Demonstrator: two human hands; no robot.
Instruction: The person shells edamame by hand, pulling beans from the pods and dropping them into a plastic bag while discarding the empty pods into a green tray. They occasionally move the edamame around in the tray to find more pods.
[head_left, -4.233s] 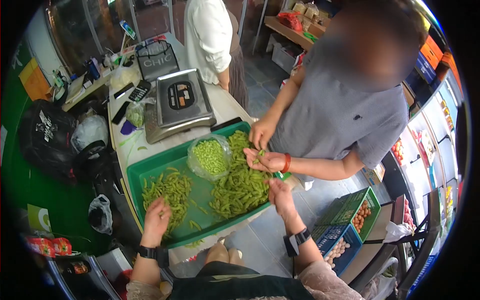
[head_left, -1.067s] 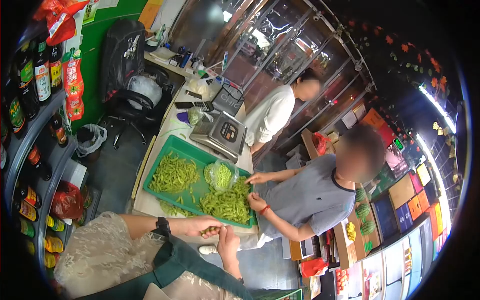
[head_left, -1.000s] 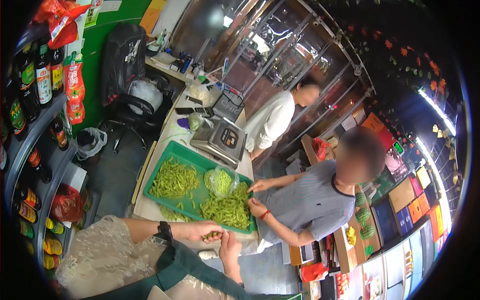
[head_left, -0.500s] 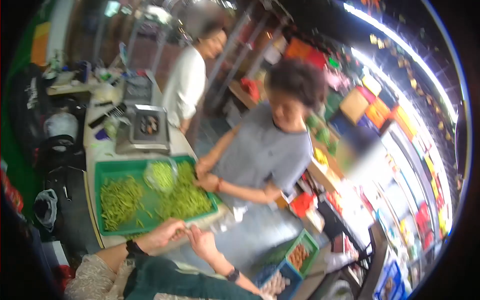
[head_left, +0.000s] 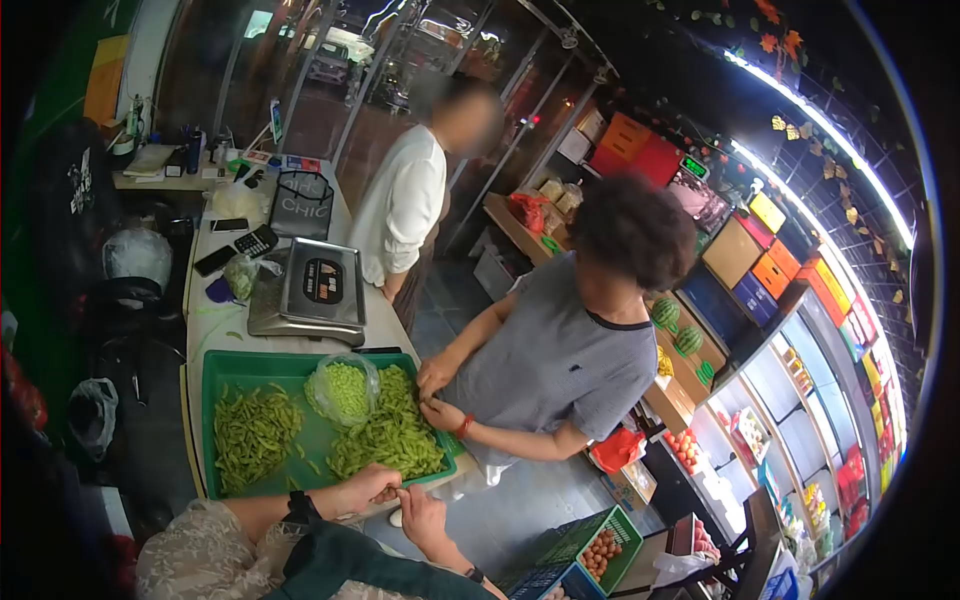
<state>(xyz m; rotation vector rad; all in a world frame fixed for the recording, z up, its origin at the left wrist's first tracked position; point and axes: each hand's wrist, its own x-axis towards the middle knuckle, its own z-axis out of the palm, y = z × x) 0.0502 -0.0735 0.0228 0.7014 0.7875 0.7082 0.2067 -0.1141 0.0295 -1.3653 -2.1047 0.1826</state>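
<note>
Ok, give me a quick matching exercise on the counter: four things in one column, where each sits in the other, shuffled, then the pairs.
Things:
1. bag of shelled beans
2. weighing scale
3. calculator
4. left hand

Places:
A. on the counter beyond the scale, near the wire basket
B. at the near rim of the green tray, close to the right hand
C. inside the tray, between the two pod heaps
D. just past the tray's far edge

Pairs: 1-C, 2-D, 3-A, 4-B

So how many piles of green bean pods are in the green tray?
2: one pile of pods at the tray's left end, one at its right, beside the bag of shelled beans.
</note>
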